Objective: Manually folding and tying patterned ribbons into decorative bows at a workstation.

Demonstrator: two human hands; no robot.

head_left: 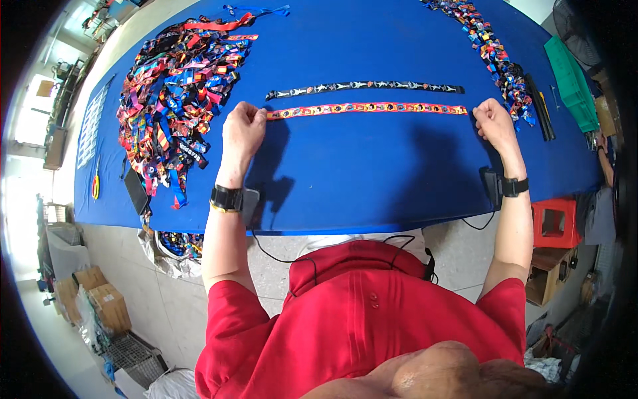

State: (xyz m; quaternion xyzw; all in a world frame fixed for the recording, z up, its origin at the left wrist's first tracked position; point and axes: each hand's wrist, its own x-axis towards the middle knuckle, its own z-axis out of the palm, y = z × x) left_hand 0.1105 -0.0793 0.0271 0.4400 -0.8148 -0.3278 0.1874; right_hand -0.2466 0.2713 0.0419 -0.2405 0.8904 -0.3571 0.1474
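A red-and-yellow patterned strap (365,108) lies stretched straight across the blue cloth. My left hand (243,130) pinches its left end between thumb and fingers. At the strap's other end is my right hand (495,126), with its fingers curled together; a small gap seems to show between fingertips and strap, and whatever they may hold is hidden. Just beyond, a black strap with a white pattern (365,85) runs nearly parallel. Both wrists wear dark bands.
Tangled colourful straps form a large pile (179,93) on the left of the blue table (345,179). A long bundle of straps (495,60) lies far right, beside black rods (540,106) and a green bin (571,83). A red stool (557,223) stands right, below the tabletop.
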